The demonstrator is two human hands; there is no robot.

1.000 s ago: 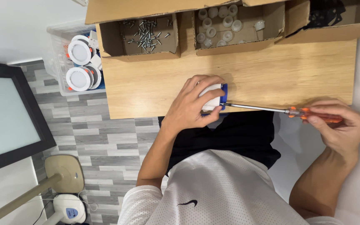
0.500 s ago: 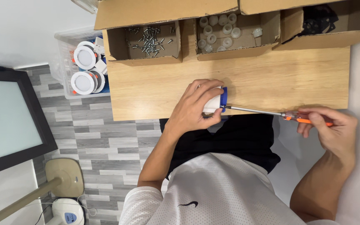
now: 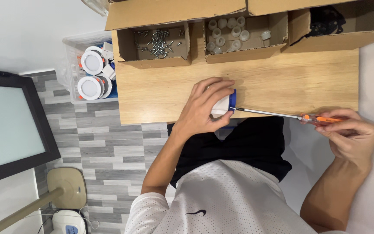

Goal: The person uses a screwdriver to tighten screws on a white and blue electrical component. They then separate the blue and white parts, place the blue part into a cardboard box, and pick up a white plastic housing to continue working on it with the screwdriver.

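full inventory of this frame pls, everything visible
Table: 1, light wood, centre.
Cardboard boxes: 3 open, brown, along table's far edge.
Screws: many, dark metal, in left box.
Small round caps: about ten, white, in middle box.
Black parts: count unclear, in right box.
Plastic bin: 1, clear, left of table.
Round lamps: at least 2, white, in bin.
Screen: 1, black frame, far left.
Stand base: 1, beige, on floor.
Small part: 1, white and blue, in left hand.
Screwdriver: 1, orange handle, tip at the part.
Left hand: grips the part.
Right hand: grips the handle.
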